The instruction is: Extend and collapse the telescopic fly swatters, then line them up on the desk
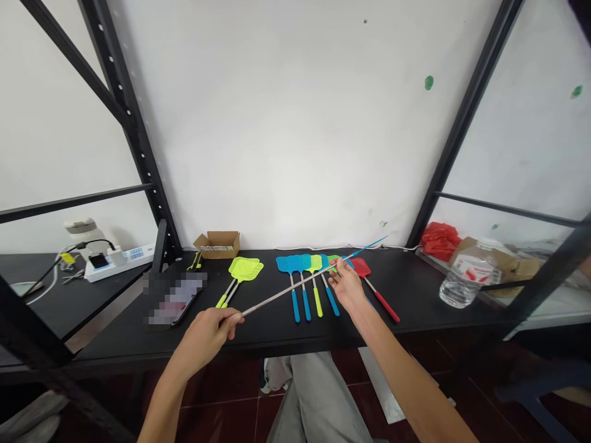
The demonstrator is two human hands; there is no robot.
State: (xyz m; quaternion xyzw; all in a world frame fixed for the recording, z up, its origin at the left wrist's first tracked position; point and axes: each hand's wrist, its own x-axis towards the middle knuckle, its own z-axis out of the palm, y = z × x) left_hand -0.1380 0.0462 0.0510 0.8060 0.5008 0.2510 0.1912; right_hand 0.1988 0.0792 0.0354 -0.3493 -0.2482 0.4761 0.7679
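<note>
Between my hands a blue fly swatter (289,289) with a long thin metal shaft is held at a slant, its head edge-on at the upper right. My left hand (215,329) is closed around the lower end, hiding the grip. Near the head, my right hand (346,283) pinches the shaft. Below and behind it lie several swatters in a row: a blue one (295,306), a yellow one (317,301), and a red one (386,306) at the right, partly covered by my right hand. Two yellow-green swatters (246,268) overlap left of the row.
A small open cardboard box (217,246) stands by the wall, with a yellow cutter (196,261) beside it. A blurred-out phone (178,301) lies at left. On the right are a large plastic bottle (466,277) and a red bag (440,241). Black shelf posts (455,138) flank the shelf.
</note>
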